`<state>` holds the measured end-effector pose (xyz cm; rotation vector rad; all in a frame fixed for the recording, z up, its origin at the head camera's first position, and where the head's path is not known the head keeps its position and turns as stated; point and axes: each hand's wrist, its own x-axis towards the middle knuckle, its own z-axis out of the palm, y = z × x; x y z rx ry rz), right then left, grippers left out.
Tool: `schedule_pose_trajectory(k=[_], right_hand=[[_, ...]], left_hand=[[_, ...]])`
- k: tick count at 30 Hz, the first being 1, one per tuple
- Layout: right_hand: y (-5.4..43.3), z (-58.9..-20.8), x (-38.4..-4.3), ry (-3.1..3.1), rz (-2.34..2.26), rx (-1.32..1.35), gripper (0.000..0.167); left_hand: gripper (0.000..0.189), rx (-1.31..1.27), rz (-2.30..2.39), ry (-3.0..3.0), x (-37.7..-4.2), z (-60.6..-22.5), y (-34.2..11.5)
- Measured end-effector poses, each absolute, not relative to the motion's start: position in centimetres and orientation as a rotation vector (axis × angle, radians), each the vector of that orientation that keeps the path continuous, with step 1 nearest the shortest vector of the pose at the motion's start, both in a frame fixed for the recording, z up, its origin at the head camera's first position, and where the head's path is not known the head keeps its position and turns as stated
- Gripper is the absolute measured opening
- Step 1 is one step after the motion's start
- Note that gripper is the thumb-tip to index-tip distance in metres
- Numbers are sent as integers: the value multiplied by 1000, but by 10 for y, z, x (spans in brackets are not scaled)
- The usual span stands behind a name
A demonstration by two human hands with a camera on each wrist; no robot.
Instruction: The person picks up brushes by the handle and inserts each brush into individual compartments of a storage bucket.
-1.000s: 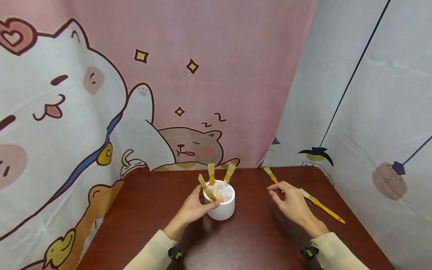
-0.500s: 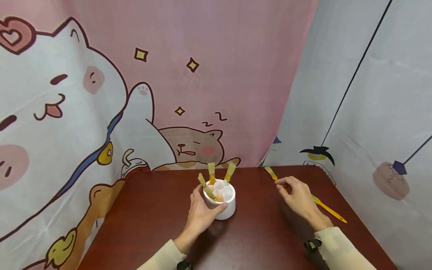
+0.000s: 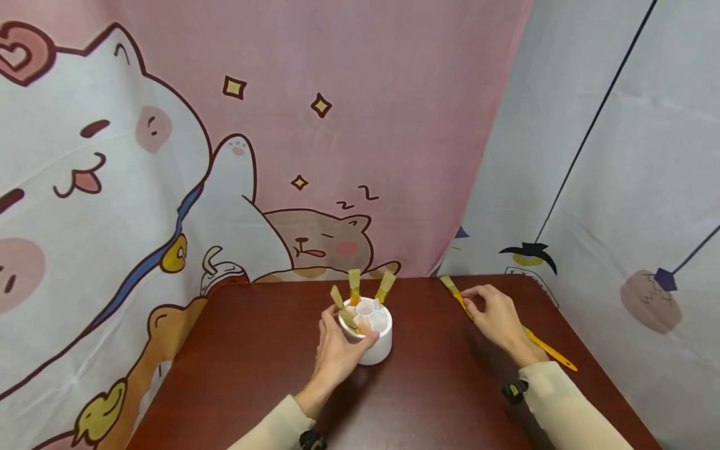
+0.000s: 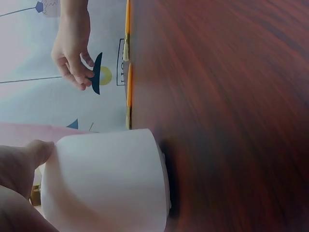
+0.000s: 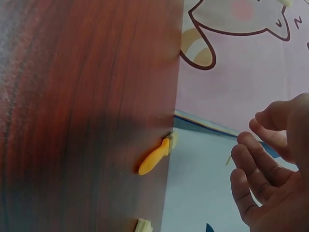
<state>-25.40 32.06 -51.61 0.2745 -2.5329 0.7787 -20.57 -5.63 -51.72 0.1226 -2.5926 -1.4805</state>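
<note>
My left hand grips the side of a white round brush holder, its thumb at the front and its fingers round the left side. Several flat paintbrushes stand in the holder, bristles up, among them one at the back right. In the left wrist view the holder's wall fills the lower part. My right hand hovers over a yellow-handled paintbrush on the table. Its fingers are loosely bent and hold nothing in the right wrist view, apart from that brush's handle.
A second yellow-handled paintbrush lies farther right on the dark red-brown table, partly behind the right hand. Behind the table's back edge hangs a pink cartoon curtain; a pale one closes off the right side.
My right hand has shifted slightly right and away from me, now over the far brush's handle. The left thumb has slid farther across the holder's front.
</note>
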Motion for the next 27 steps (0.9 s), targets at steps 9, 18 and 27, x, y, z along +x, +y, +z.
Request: schedule_pose_trajectory(k=[9, 18, 27], right_hand=[[327, -522, -274, -2632, 844, 205, 17], [328, -527, -289, -2681, 852, 173, 20], [329, -534, -305, -2727, 821, 118, 23]], left_hand=[[106, -55, -1512, -2675, -211, -512, -79], [107, -129, -1535, -2688, -214, -514, -88], [115, -85, -1564, -2644, -211, -517, -79]])
